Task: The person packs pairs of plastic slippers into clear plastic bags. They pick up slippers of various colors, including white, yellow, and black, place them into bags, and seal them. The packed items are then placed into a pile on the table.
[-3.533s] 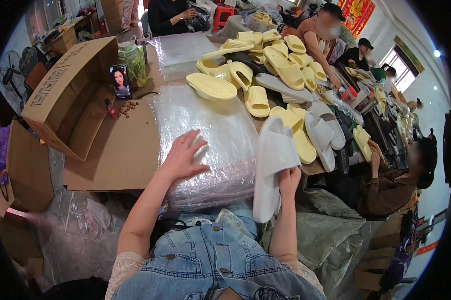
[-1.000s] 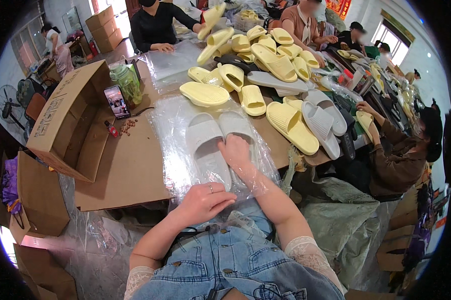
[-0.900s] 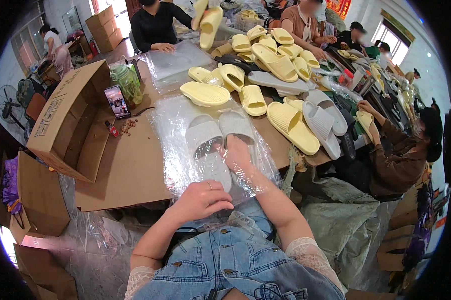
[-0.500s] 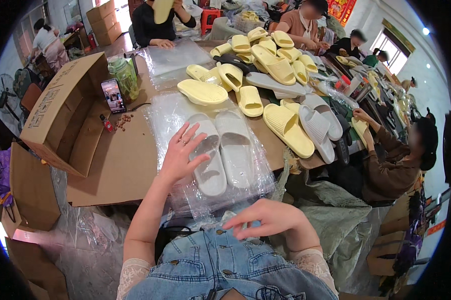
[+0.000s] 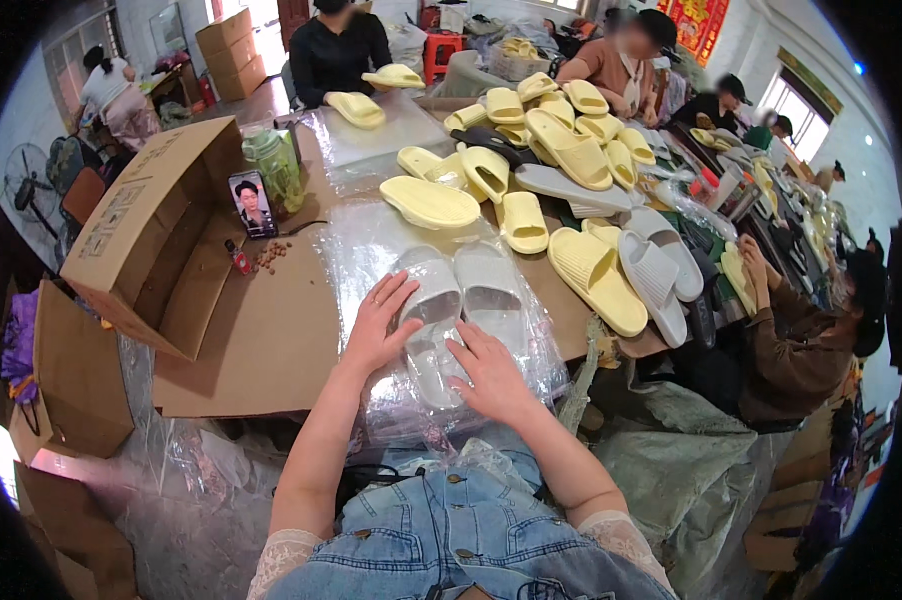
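Note:
A pair of light grey slides lies side by side before me, toes away, in a transparent plastic bag [image 5: 356, 250] at the table's near edge. My left hand [image 5: 379, 325] lies on the left slide [image 5: 433, 283], fingers spread and a ring on one of them. Flat over the heel part of the pair rests my right hand [image 5: 493, 375], fingers stretched out, below the strap of the right slide [image 5: 489, 283]. Both hands press on the plastic and grip nothing. The palms hide part of the soles. Beyond the pair sits a yellow slide [image 5: 429, 204].
Yellow and grey slides [image 5: 571, 150] are heaped to the right. On the left stand an open cardboard box [image 5: 151, 240], a phone [image 5: 252, 205] and a green jar [image 5: 273, 165]. More plastic sheets [image 5: 371, 135] lie farther back. Several co-workers sit around the table.
My right hand has come forward from near my lap onto the bagged slides. My left hand stays on the left slide. Across the table, a person has lowered a yellow slide.

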`<state>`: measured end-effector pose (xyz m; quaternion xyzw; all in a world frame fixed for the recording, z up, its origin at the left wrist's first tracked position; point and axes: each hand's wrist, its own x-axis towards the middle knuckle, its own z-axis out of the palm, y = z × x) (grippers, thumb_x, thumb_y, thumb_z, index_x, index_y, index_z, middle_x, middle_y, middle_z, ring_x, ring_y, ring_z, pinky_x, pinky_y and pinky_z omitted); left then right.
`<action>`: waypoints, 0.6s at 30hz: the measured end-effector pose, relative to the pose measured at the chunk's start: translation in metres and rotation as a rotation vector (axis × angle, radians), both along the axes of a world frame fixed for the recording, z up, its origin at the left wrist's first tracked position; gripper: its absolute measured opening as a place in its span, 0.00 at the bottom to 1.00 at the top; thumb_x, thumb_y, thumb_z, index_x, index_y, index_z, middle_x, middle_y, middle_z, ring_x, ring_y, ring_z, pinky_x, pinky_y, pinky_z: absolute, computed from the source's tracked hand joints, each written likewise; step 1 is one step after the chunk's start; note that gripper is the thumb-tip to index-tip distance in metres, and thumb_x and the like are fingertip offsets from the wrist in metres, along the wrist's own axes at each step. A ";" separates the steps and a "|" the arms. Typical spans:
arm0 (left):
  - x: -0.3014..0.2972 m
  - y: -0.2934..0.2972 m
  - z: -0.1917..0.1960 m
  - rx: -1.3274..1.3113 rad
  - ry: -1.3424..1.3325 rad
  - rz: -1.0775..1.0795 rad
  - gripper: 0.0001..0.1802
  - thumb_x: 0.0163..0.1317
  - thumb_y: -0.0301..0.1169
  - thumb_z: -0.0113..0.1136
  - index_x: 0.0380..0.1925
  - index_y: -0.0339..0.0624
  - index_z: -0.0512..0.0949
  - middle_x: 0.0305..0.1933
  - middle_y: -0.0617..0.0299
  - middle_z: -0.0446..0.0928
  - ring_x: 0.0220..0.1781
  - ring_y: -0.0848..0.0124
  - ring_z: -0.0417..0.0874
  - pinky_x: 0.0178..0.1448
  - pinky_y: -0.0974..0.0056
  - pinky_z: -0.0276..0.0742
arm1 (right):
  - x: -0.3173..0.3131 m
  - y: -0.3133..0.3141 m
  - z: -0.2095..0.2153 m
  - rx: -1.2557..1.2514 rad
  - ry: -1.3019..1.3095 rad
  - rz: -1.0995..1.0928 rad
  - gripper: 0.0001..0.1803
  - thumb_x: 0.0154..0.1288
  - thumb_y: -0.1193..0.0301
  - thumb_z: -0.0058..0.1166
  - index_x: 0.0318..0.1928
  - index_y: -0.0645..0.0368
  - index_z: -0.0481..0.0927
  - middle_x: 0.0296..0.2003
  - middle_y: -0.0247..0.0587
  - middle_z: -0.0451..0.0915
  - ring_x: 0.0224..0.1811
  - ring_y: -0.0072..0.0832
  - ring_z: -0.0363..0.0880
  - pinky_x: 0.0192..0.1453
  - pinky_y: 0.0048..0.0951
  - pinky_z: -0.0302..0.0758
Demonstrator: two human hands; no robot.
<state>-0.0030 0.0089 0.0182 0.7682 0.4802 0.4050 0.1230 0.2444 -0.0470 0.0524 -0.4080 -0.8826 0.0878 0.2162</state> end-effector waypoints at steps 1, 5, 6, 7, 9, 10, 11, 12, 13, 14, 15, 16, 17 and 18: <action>-0.001 0.001 -0.002 0.000 -0.044 0.005 0.33 0.63 0.47 0.64 0.67 0.49 0.74 0.74 0.53 0.68 0.76 0.46 0.64 0.78 0.49 0.59 | 0.002 0.000 -0.006 -0.004 0.010 0.015 0.30 0.65 0.59 0.61 0.64 0.59 0.74 0.68 0.52 0.69 0.73 0.49 0.64 0.74 0.48 0.63; 0.002 -0.001 -0.005 0.015 -0.100 0.013 0.27 0.68 0.44 0.59 0.65 0.48 0.75 0.73 0.51 0.70 0.75 0.45 0.66 0.77 0.48 0.60 | 0.005 0.014 -0.002 -0.175 0.323 -0.114 0.21 0.67 0.57 0.60 0.50 0.62 0.81 0.53 0.51 0.80 0.54 0.46 0.81 0.58 0.44 0.76; 0.002 0.000 -0.005 0.014 -0.104 0.015 0.27 0.68 0.44 0.58 0.65 0.48 0.75 0.72 0.51 0.70 0.75 0.45 0.66 0.77 0.48 0.60 | 0.002 0.019 0.009 -0.225 0.383 -0.229 0.21 0.68 0.56 0.60 0.47 0.62 0.81 0.48 0.51 0.82 0.48 0.46 0.83 0.53 0.44 0.78; 0.003 0.000 -0.005 0.013 -0.108 0.016 0.27 0.68 0.44 0.58 0.65 0.48 0.75 0.72 0.51 0.70 0.75 0.45 0.66 0.77 0.48 0.60 | -0.001 0.025 0.016 -0.276 0.441 -0.345 0.21 0.68 0.55 0.60 0.44 0.63 0.81 0.44 0.50 0.84 0.42 0.46 0.85 0.49 0.44 0.79; 0.004 0.000 -0.005 0.007 -0.098 0.019 0.27 0.68 0.44 0.58 0.65 0.48 0.75 0.72 0.50 0.70 0.75 0.45 0.65 0.77 0.48 0.60 | -0.006 0.045 0.016 -0.224 0.276 -0.437 0.23 0.68 0.52 0.60 0.41 0.63 0.81 0.38 0.50 0.85 0.37 0.47 0.85 0.45 0.45 0.79; 0.004 0.000 -0.006 0.012 -0.096 0.016 0.27 0.68 0.44 0.58 0.65 0.48 0.75 0.72 0.50 0.70 0.75 0.45 0.65 0.77 0.48 0.60 | -0.008 0.053 0.011 -0.198 0.194 -0.485 0.24 0.67 0.50 0.60 0.40 0.63 0.80 0.35 0.49 0.85 0.35 0.47 0.85 0.43 0.46 0.79; 0.004 0.001 -0.006 0.018 -0.094 0.012 0.27 0.68 0.44 0.58 0.65 0.48 0.75 0.72 0.50 0.70 0.75 0.45 0.65 0.78 0.48 0.60 | -0.014 0.060 -0.001 -0.113 0.159 -0.515 0.28 0.65 0.46 0.61 0.39 0.63 0.80 0.28 0.50 0.83 0.35 0.47 0.85 0.42 0.47 0.79; 0.003 0.000 -0.007 0.021 -0.095 0.010 0.27 0.68 0.44 0.58 0.65 0.48 0.75 0.72 0.50 0.70 0.75 0.45 0.65 0.78 0.48 0.60 | -0.020 0.063 -0.006 -0.102 0.143 -0.531 0.28 0.65 0.46 0.61 0.38 0.62 0.79 0.28 0.50 0.83 0.34 0.48 0.85 0.42 0.48 0.79; 0.001 0.002 -0.008 0.033 -0.100 -0.011 0.27 0.68 0.44 0.58 0.65 0.48 0.75 0.73 0.51 0.69 0.75 0.45 0.64 0.78 0.49 0.59 | -0.026 0.065 -0.009 -0.092 0.128 -0.547 0.27 0.64 0.45 0.61 0.37 0.61 0.79 0.28 0.50 0.83 0.33 0.48 0.85 0.41 0.48 0.79; 0.000 0.002 -0.008 0.035 -0.088 0.005 0.27 0.68 0.44 0.58 0.65 0.48 0.75 0.73 0.51 0.69 0.75 0.45 0.64 0.78 0.49 0.59 | -0.031 0.067 -0.013 -0.082 0.112 -0.566 0.27 0.64 0.45 0.61 0.36 0.61 0.78 0.28 0.50 0.83 0.33 0.48 0.85 0.40 0.49 0.79; 0.001 0.001 -0.009 0.033 -0.082 0.019 0.27 0.68 0.43 0.59 0.65 0.48 0.75 0.73 0.51 0.69 0.75 0.45 0.65 0.78 0.49 0.60 | -0.033 0.065 -0.018 -0.020 0.136 -0.579 0.26 0.64 0.46 0.62 0.34 0.58 0.77 0.27 0.50 0.83 0.31 0.49 0.85 0.38 0.49 0.79; 0.002 0.000 -0.009 0.031 -0.075 0.032 0.27 0.68 0.43 0.59 0.65 0.48 0.75 0.73 0.51 0.69 0.75 0.45 0.65 0.77 0.49 0.60 | -0.033 0.066 -0.022 -0.011 0.158 -0.571 0.25 0.64 0.46 0.61 0.34 0.58 0.76 0.27 0.50 0.83 0.30 0.49 0.85 0.37 0.49 0.79; 0.002 0.001 -0.009 0.032 -0.075 0.035 0.27 0.68 0.43 0.59 0.65 0.48 0.75 0.73 0.51 0.69 0.75 0.45 0.65 0.77 0.49 0.60 | -0.032 0.066 -0.024 -0.002 0.180 -0.563 0.25 0.64 0.47 0.61 0.34 0.58 0.76 0.27 0.50 0.83 0.30 0.50 0.85 0.37 0.49 0.78; 0.001 0.002 -0.009 0.033 -0.075 0.038 0.27 0.68 0.43 0.59 0.65 0.48 0.75 0.73 0.52 0.69 0.74 0.45 0.65 0.77 0.49 0.60 | -0.032 0.066 -0.025 0.006 0.201 -0.555 0.25 0.65 0.47 0.61 0.33 0.58 0.76 0.27 0.50 0.83 0.30 0.50 0.84 0.37 0.49 0.78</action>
